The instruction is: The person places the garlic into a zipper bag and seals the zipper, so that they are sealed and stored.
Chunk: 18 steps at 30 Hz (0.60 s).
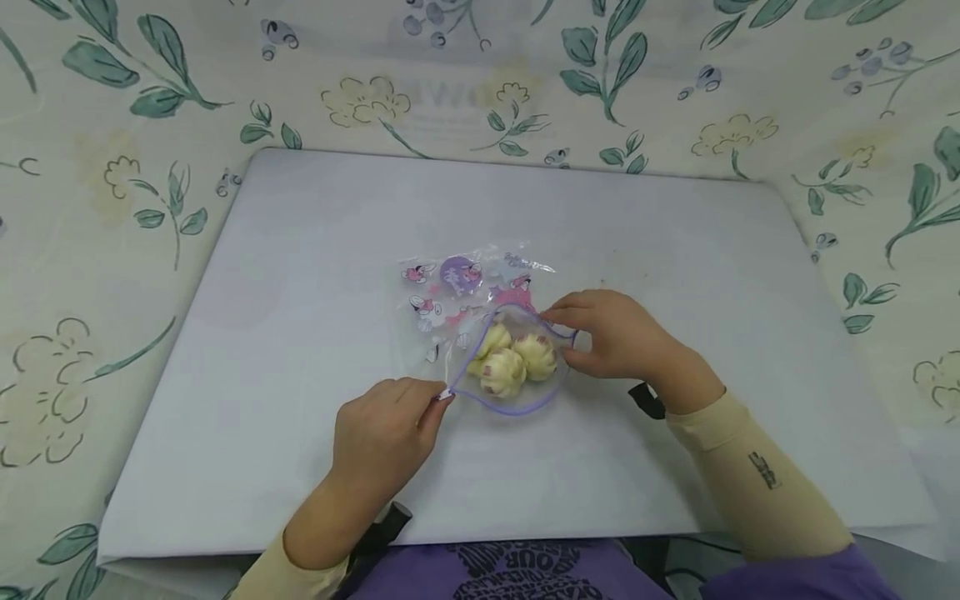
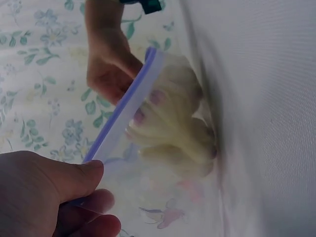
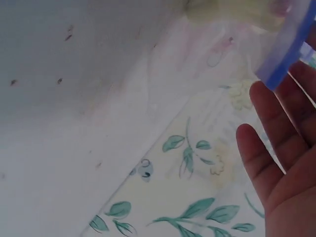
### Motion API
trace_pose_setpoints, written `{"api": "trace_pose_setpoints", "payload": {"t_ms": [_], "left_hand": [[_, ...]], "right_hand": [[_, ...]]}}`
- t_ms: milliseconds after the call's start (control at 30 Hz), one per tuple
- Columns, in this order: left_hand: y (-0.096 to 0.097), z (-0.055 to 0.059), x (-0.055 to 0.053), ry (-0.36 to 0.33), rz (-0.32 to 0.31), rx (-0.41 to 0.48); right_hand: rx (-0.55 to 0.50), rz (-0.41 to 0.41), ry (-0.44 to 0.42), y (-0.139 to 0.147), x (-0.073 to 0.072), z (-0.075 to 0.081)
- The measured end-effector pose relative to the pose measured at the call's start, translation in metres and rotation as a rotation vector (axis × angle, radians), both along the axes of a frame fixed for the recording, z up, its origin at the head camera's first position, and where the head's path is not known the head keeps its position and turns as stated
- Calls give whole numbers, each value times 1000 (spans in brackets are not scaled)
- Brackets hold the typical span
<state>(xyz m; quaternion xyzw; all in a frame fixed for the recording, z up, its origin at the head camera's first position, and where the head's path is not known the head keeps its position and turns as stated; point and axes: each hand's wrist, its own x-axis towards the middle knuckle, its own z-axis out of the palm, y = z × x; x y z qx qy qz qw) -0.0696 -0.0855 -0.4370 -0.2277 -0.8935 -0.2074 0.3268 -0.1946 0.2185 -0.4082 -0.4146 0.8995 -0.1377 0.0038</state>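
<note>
A clear zip bag (image 1: 420, 333) printed with pink and purple cartoon figures lies mid-table, its purple-edged mouth spread toward the person. Several pale garlic bulbs (image 1: 503, 372), tinged purple, sit inside near that mouth. At the mouth's left corner my left hand (image 1: 386, 433) pinches the edge between thumb and index finger, where a small white tab shows. My right hand (image 1: 618, 337) holds the mouth's opposite corner; its thumb is out of sight in the right wrist view, where two fingers stretch past the purple strip (image 3: 286, 54). Through the film, the bulbs (image 2: 173, 113) look blurred in the left wrist view.
The white table (image 1: 300, 217) carries a few tiny dark specks right of the bag. Floral cloth (image 1: 67, 250) surrounds it at the back and sides. Dark straps (image 1: 647, 402) hang at both wrists, and the person's purple top (image 1: 510, 575) meets the front edge.
</note>
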Motion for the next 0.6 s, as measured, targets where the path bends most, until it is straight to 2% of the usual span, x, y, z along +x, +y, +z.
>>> {"api": "trace_pose_setpoints", "payload": {"t_ms": [67, 133, 333, 400, 500, 600], "left_hand": [[-2, 0, 0, -1, 4, 5], [-3, 0, 0, -6, 11, 17], [-10, -4, -2, -8, 11, 75], [-13, -5, -3, -19, 9, 88], [-17, -6, -5, -29, 5, 111], [-23, -8, -10, -14, 8, 100]], "right_hand": [[46, 24, 65, 1, 6, 1], [69, 34, 95, 4, 11, 3], [153, -24, 55, 8, 27, 6], [142, -11, 114, 5, 30, 2], [67, 26, 264, 2, 30, -6], [7, 16, 373, 7, 27, -9]]}}
